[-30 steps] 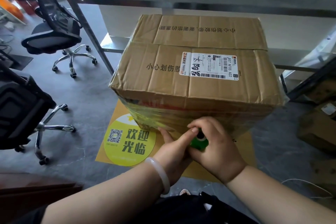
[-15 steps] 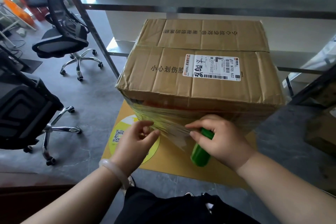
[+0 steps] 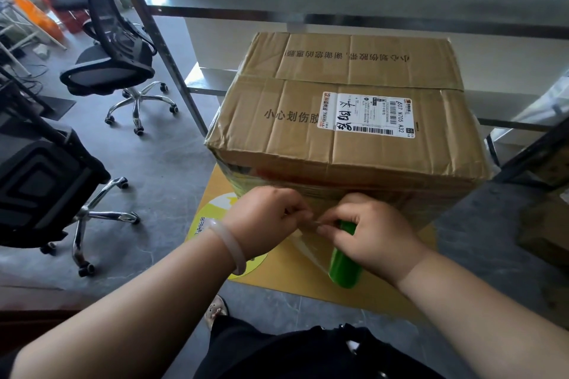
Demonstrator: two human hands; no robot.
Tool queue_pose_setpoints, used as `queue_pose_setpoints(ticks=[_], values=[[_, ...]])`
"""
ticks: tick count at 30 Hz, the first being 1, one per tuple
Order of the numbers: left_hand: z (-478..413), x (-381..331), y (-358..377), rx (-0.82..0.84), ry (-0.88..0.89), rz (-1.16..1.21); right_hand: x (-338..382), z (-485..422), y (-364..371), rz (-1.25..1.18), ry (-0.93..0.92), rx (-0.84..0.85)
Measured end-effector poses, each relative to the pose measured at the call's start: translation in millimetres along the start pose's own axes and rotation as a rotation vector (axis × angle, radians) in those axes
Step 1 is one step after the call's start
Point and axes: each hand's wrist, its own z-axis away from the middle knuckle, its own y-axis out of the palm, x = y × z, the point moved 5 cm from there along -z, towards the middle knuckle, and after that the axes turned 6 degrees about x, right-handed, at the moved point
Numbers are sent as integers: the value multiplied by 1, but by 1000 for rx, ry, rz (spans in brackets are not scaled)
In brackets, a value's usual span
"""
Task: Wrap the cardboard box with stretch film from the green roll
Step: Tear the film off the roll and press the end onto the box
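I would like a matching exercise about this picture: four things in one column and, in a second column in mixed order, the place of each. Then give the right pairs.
Things
1. green roll
2. white label
3. pale bracelet
4. black office chair

Places
A. around the left wrist
B. on the grey floor, left of the cardboard box
C. held in the right hand
D. on top of the cardboard box

Pairs: 1-C, 2-D, 3-A, 4-B
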Motion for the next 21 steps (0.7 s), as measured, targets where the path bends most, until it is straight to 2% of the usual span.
queue_pose_setpoints(ticks=[7, 16, 21], values=[[-8, 8, 0, 201, -19, -25, 8, -6, -2, 93, 86, 56], [-6, 5, 0, 149, 2, -1, 14, -13, 11, 293, 144, 76], [-6, 3, 2, 103, 18, -115, 10, -14, 20, 315, 166, 109]])
